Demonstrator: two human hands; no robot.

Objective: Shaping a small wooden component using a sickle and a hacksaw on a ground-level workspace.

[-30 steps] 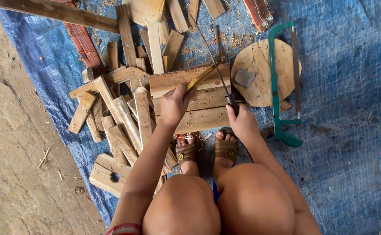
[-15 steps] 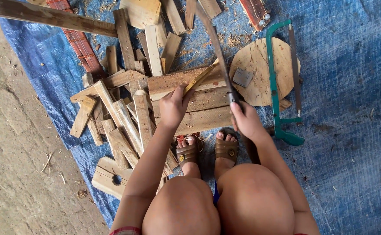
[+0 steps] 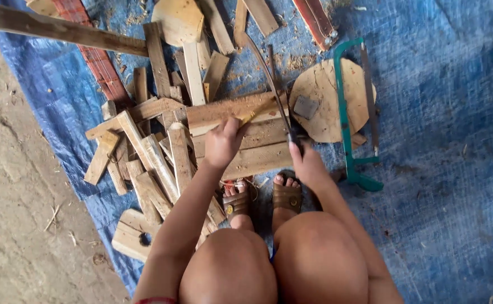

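Note:
I squat over a blue tarp (image 3: 437, 112) with a heap of wood offcuts. My left hand (image 3: 223, 141) holds a thin yellowish stick (image 3: 257, 111) against a flat wooden board (image 3: 241, 110). My right hand (image 3: 308, 163) grips the handle of a long curved blade (image 3: 266, 67), whose tip points away over the board. More boards (image 3: 257, 152) lie stacked under both hands, just beyond my sandalled feet (image 3: 287, 197).
A green-framed hacksaw (image 3: 347, 112) lies across a round wooden disc (image 3: 322, 107) to the right. Loose planks and blocks (image 3: 145, 157) pile up to the left. A long plank (image 3: 66, 31) and a reddish slat (image 3: 97, 62) lie at the far left. Bare concrete floor (image 3: 16, 214) borders the tarp.
The blade in my right hand has swung a little to the right and up. My left hand stays on the stick and board.

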